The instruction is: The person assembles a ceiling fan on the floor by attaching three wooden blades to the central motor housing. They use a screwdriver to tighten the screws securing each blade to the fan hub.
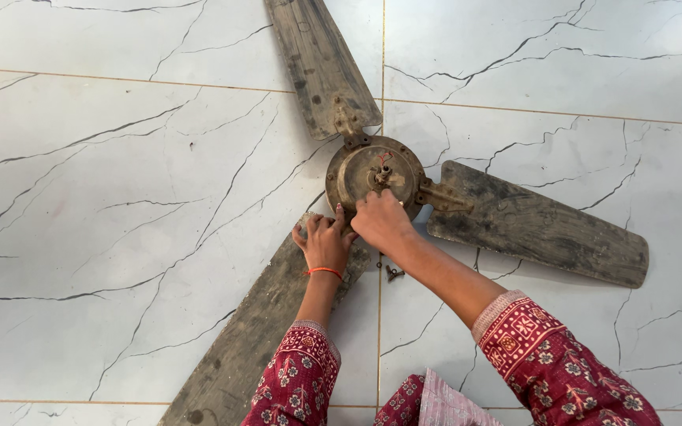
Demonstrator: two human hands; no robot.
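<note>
A dirty old ceiling fan (375, 175) lies flat on the marble-patterned tile floor (120, 197), its round rusty motor hub facing up and three grimy blades spread out from it. The left hand (324, 243) rests with fingers spread and slightly curled on the root of the lower-left blade (254, 339), pressing it down rather than gripping it. The right hand (383, 221) is closed at the near rim of the hub where that blade joins; what its fingertips pinch is hidden, so I cannot tell whether it has a screw or tool. A few small dark screws (392, 274) lie on the floor just beside the right forearm. To work this joint well, keep the blade pinned steady, turn squarely, and keep loose screws gathered together.
</note>
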